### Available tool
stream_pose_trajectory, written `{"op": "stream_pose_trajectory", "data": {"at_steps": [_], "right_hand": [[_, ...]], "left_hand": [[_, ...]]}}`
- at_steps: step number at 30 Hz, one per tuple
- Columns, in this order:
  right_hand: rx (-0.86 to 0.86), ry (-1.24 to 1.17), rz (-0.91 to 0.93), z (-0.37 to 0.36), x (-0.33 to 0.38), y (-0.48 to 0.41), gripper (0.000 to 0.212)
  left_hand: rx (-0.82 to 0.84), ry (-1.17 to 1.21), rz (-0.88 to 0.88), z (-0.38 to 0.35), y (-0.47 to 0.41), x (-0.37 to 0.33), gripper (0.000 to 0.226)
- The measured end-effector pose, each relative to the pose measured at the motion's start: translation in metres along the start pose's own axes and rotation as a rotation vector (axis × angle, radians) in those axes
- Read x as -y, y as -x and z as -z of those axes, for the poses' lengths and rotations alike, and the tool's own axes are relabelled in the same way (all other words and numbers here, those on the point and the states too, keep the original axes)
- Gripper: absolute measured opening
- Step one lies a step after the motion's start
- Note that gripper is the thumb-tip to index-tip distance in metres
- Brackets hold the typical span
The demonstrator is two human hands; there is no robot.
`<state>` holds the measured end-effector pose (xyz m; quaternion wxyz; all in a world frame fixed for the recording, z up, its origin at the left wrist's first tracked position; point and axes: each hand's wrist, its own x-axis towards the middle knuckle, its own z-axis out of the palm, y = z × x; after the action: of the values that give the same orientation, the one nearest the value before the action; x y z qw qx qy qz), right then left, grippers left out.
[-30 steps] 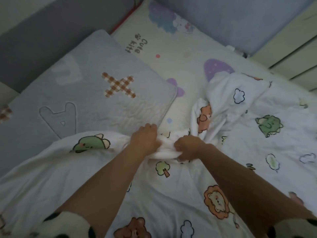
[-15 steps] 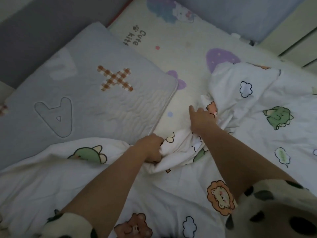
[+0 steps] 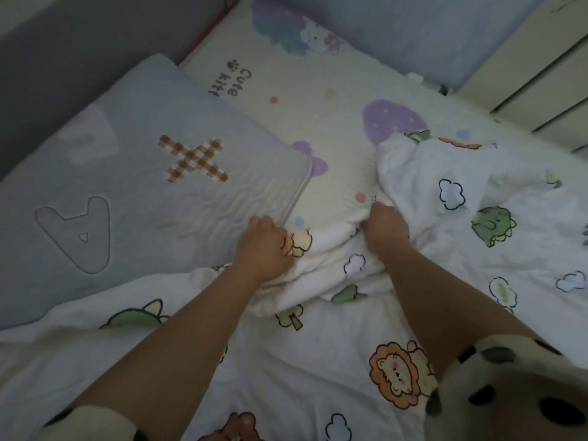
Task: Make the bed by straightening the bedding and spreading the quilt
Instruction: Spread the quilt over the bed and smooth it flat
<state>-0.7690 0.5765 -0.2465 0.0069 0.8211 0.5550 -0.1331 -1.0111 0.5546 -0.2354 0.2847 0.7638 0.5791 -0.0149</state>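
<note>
A white quilt [image 3: 318,361] printed with lions, clouds and green animals covers the near half of the bed, its top edge bunched in the middle. My left hand [image 3: 264,243] grips that bunched edge beside the pillow corner. My right hand [image 3: 386,227] grips a fold of the quilt a little to the right, where the cloth is heaped up. A grey-blue quilted pillow [image 3: 133,192] with a checked cross lies at the left. The cream printed sheet [image 3: 318,97] shows beyond the hands.
Grey padded bumpers [image 3: 63,43] line the left and far sides of the bed. A pale slatted panel [image 3: 547,90] stands at the far right. My spotted sleeve [image 3: 515,393] fills the lower right corner.
Both hands have moved up the bed with the quilt edge. The left hand now sits by the pillow corner, and the right hand has closed on a fold of the quilt.
</note>
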Motion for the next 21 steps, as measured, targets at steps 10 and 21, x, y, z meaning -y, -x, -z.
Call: {"op": "stream_pose_trajectory", "data": {"at_steps": [10,21], "right_hand": [[-0.255,-0.691,0.133,0.108,0.121,-0.085,0.046],[0.265,-0.046,0.397,0.019,0.156,-0.075,0.064]], "left_hand": [[-0.658,0.219,0.254,0.145,-0.072,-0.005,0.034],[-0.051,-0.326,0.128,0.083,-0.095,0.073,0.074]]}}
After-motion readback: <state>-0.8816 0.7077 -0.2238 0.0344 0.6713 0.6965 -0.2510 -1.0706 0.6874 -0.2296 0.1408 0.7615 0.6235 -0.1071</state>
